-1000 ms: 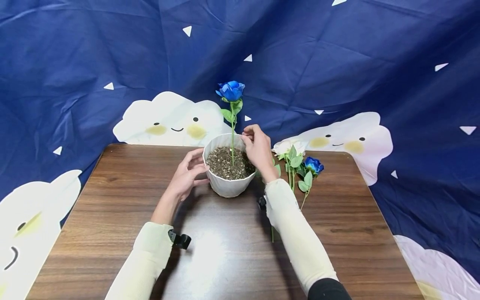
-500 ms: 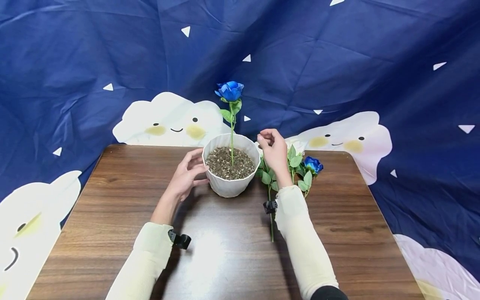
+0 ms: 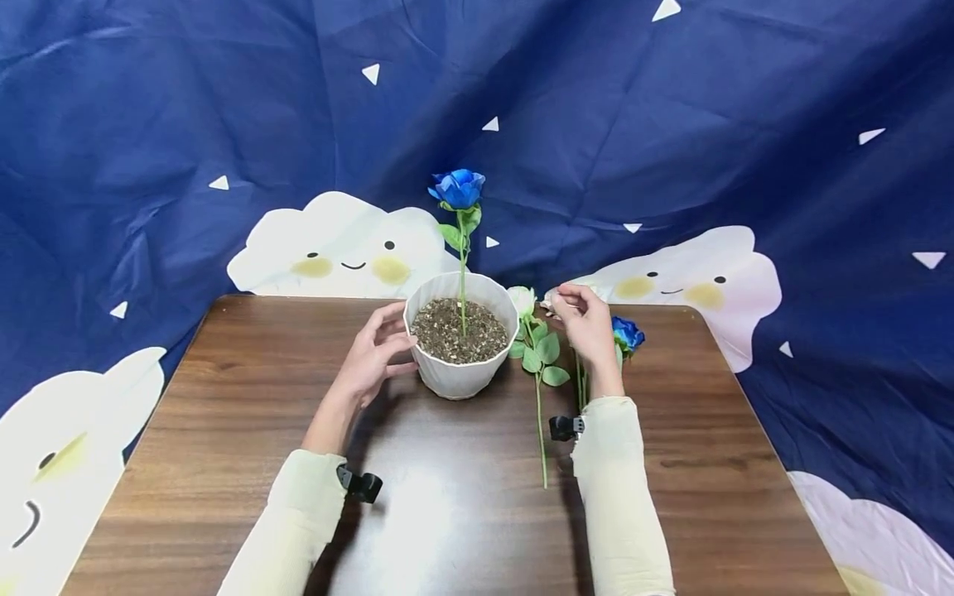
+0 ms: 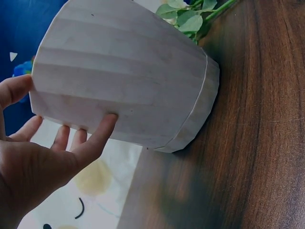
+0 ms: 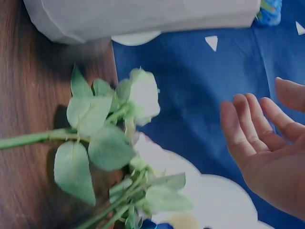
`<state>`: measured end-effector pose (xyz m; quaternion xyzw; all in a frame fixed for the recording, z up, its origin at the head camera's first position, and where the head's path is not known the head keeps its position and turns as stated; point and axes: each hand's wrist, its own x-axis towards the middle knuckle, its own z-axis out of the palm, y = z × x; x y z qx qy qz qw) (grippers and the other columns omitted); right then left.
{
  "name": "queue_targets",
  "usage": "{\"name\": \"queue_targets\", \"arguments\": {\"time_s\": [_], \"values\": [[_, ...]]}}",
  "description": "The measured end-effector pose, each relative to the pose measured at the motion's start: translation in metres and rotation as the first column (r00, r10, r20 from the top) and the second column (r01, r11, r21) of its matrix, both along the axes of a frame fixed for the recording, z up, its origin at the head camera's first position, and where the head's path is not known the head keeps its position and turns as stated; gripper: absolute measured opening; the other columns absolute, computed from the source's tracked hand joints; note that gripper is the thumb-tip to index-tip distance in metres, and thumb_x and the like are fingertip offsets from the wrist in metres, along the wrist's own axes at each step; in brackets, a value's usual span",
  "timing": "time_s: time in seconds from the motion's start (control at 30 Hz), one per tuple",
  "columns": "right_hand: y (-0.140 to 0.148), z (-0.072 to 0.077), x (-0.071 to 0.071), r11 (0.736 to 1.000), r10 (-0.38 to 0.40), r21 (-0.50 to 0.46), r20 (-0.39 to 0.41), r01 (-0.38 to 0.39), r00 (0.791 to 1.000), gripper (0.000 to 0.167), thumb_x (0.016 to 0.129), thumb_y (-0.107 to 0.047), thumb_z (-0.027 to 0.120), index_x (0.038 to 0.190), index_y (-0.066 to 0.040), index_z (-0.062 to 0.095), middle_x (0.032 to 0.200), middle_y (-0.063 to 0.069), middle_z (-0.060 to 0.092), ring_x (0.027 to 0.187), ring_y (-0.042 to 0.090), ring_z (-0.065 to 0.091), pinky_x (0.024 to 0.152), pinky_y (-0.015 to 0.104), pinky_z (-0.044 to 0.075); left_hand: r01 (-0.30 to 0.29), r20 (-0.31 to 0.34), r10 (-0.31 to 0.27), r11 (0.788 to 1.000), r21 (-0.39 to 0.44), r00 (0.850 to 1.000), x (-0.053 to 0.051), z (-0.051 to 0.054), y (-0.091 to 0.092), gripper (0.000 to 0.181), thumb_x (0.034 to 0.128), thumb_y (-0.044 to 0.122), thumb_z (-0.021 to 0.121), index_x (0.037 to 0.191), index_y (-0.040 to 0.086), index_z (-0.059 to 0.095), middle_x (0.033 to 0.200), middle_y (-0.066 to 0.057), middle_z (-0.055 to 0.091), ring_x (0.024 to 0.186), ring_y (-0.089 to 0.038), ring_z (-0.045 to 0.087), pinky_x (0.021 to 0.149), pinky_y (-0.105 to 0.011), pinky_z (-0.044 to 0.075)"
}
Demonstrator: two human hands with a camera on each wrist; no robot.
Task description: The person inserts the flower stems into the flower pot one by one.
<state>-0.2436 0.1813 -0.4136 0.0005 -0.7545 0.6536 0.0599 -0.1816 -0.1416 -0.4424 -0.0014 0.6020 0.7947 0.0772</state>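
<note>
A white ribbed flowerpot (image 3: pixel 456 381) of dark soil stands on the table, with a blue artificial rose (image 3: pixel 458 189) upright in it. My left hand (image 3: pixel 371 352) touches the pot's left side with spread fingers; the left wrist view shows a fingertip against the wall (image 4: pixel 114 62) and another digit at the rim. To the right of the pot, my right hand (image 3: pixel 589 327) hovers over the loose flowers, its fingers loosely bent and holding nothing. Beneath and left of it lies a white rose (image 3: pixel 523 300), its leaves and stem plain in the right wrist view.
Another white flower (image 3: pixel 550 303) is partly covered by my right hand. A second blue rose (image 3: pixel 628 333) lies just right of that hand. The brown wooden table (image 3: pixel 246 397) ends at a blue curtain (image 3: pixel 298 99) printed with clouds.
My right hand has moved away from the pot's rim, rightward to above the loose flowers, uncovering the nearer white rose. The left hand stays at the pot, and the potted blue rose stands still.
</note>
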Motion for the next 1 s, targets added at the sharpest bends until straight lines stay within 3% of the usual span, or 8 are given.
{"name": "queue_targets", "arguments": {"time_s": [0.33,0.7,0.87,1.0], "values": [[0.04,-0.013,0.01,0.998,-0.064,0.019,0.111,0.062,0.992,0.04,0.102,-0.008,0.06,0.134,0.014,0.05,0.1,0.001,0.063,0.082,0.003,0.064,0.081,0.029,0.062,0.004,0.002,-0.004,1.0,0.006,1.0,-0.001,0.001,0.001,0.065,0.094,-0.002,0.06,0.153,0.012,0.038,0.145,-0.026,0.04,0.112,-0.029,0.056,0.095,-0.06,0.054],[0.067,-0.04,0.025,0.994,-0.105,0.01,0.238,0.106,0.966,0.043,0.102,-0.008,0.059,0.136,0.015,0.046,0.094,-0.003,0.065,0.082,0.009,0.066,0.078,0.028,0.062,0.0,0.006,0.0,1.0,0.0,1.0,0.001,0.003,0.0,0.065,0.094,-0.001,0.06,0.154,0.011,0.037,0.145,-0.026,0.04,0.113,-0.03,0.057,0.095,-0.06,0.054],[0.073,-0.056,0.032,0.997,-0.075,-0.001,0.33,0.079,0.941,0.047,0.102,-0.011,0.059,0.14,0.013,0.044,0.106,0.008,0.063,0.085,0.01,0.066,0.08,0.029,0.062,0.001,0.004,-0.001,1.0,-0.004,1.0,0.0,0.001,0.001,0.065,0.0938,-0.001,0.061,0.153,0.012,0.037,0.145,-0.026,0.04,0.115,-0.032,0.056,0.095,-0.058,0.054],[0.077,-0.068,0.035,0.998,-0.066,0.008,0.39,0.068,0.918,0.045,0.102,-0.012,0.06,0.139,0.01,0.046,0.107,0.007,0.062,0.087,0.012,0.065,0.082,0.03,0.062,-0.002,0.01,0.002,1.0,-0.004,1.0,0.001,0.001,0.0,0.065,0.0939,-0.001,0.061,0.153,0.012,0.038,0.144,-0.026,0.04,0.113,-0.031,0.056,0.095,-0.058,0.054]]}}
